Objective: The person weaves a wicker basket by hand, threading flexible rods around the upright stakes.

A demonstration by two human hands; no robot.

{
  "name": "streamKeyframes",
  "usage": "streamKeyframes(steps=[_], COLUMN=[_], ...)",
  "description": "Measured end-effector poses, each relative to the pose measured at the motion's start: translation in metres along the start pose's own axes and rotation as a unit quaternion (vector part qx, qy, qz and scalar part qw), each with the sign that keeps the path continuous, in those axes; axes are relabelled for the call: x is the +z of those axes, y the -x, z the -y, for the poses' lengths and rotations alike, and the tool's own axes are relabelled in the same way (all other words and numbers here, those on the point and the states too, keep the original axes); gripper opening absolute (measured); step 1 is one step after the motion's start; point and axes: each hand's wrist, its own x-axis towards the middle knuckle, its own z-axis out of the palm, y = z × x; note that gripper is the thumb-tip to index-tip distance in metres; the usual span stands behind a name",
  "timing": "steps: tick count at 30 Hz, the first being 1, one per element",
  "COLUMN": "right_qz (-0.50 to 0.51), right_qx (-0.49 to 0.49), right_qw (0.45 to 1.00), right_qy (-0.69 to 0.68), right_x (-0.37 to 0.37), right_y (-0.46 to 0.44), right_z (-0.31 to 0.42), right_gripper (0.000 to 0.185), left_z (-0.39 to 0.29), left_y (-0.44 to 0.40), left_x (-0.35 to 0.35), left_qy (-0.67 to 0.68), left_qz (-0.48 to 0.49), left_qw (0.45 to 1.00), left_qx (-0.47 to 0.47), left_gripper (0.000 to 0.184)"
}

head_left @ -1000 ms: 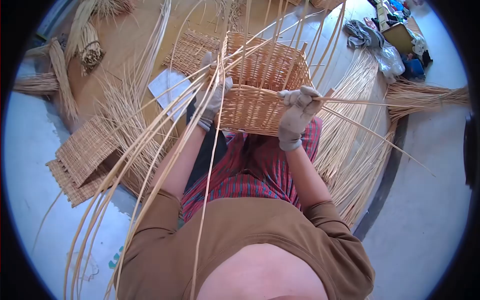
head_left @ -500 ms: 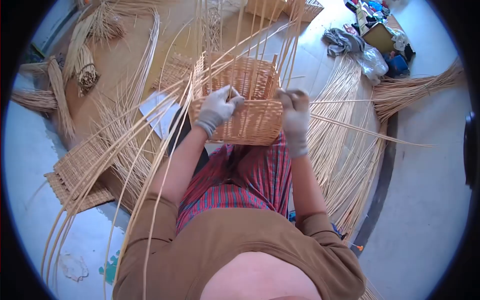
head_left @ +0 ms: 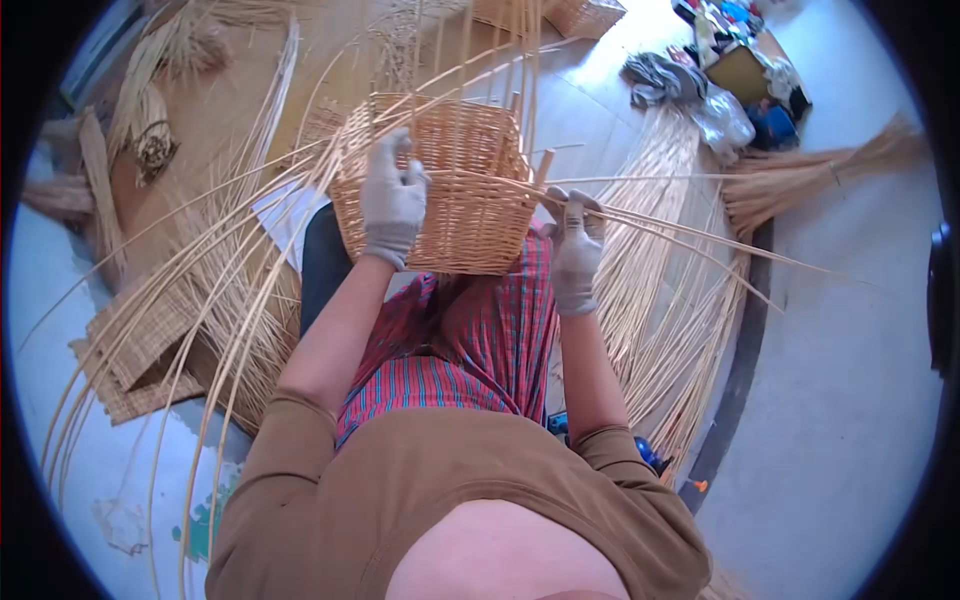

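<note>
A half-woven wicker basket stands over my lap, with long loose strands fanning out from its left side and upright stakes rising from its far side. My left hand, in a pale glove, grips the near wall at the left, its fingertips over the rim. At the right front corner, beside a short thick stake, my gloved right hand is closed around thin wicker strands that stick out to the right. The glove's fingertips look dark.
Loose wicker is spread on the floor at the right, near a tied bundle. Woven mats lie at the left, and bundled strands lie at the upper left. Cloth, plastic and a box are heaped at the upper right.
The basket has shifted left and turned slightly. My left hand has moved left along the near rim; my right hand has dropped a little and now holds strands out past the corner.
</note>
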Motion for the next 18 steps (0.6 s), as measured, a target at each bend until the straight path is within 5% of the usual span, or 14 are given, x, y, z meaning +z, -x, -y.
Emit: streamKeyframes(steps=[2, 4, 5, 6, 9, 10, 13, 15, 18], right_qz=[-0.066, -0.129, -0.133, -0.117, -0.042, 0.058, 0.226, 0.174, -0.021], right_qx=[-0.027, -0.058, -0.053, -0.050, -0.178, -0.274, -0.270, -0.118, -0.154], right_qw=[0.997, 0.990, 0.989, 0.982, 0.906, 0.893, 0.816, 0.974, 0.974], right_qy=[-0.017, 0.029, 0.036, 0.137, 0.383, 0.353, 0.459, 0.082, 0.166], right_x=[-0.028, -0.027, -0.022, -0.016, 0.007, 0.027, 0.060, 0.056, 0.030], right_y=[0.005, 0.008, 0.014, 0.008, -0.046, -0.075, -0.171, -0.179, -0.119], right_z=[-0.001, 0.013, 0.025, 0.036, 0.047, 0.043, 0.036, 0.058, 0.086], right_gripper=[0.019, 0.013, 0.013, 0.010, 0.007, 0.014, 0.052, 0.069, 0.045], left_z=[-0.011, -0.049, -0.055, -0.018, -0.029, -0.021, -0.042, -0.043, -0.039], left_y=[-0.007, -0.017, -0.018, -0.018, 0.006, 0.009, 0.012, 0.006, 0.011], left_x=[0.015, 0.035, 0.042, 0.063, 0.073, 0.076, 0.072, 0.070, 0.066], left_qy=[-0.056, -0.031, -0.018, 0.005, -0.031, -0.073, -0.068, -0.080, -0.069], left_qz=[-0.115, 0.165, 0.308, 0.353, 0.252, 0.221, 0.199, 0.197, 0.260], left_qw=[0.985, 0.985, 0.943, 0.924, 0.957, 0.968, 0.966, 0.968, 0.950], left_qx=[0.120, -0.042, -0.124, -0.145, -0.141, -0.091, -0.152, -0.136, -0.158], left_gripper=[0.026, 0.024, 0.025, 0.029, 0.033, 0.036, 0.038, 0.040, 0.038])
